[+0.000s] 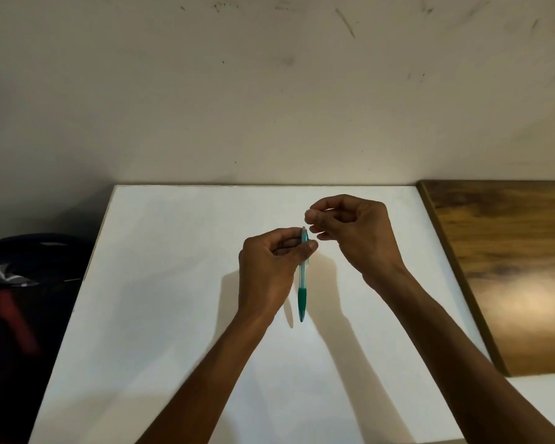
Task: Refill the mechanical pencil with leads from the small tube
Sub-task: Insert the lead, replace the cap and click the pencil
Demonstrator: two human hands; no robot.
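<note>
A mechanical pencil [302, 283] with a pale clear barrel and a green grip hangs upright above the white table [173, 283], tip pointing down. My left hand [269, 270] grips its upper end between thumb and fingers. My right hand [350, 232] hovers just above and to the right of the pencil's top, thumb and forefinger pinched together. Whatever it pinches is too small to make out. No lead tube shows in view.
A dark wooden board [510, 274] lies along the right edge of the table. A dark bag with a red strap [16, 299] sits to the left, below table level. A scuffed wall [269, 91] rises directly behind the table.
</note>
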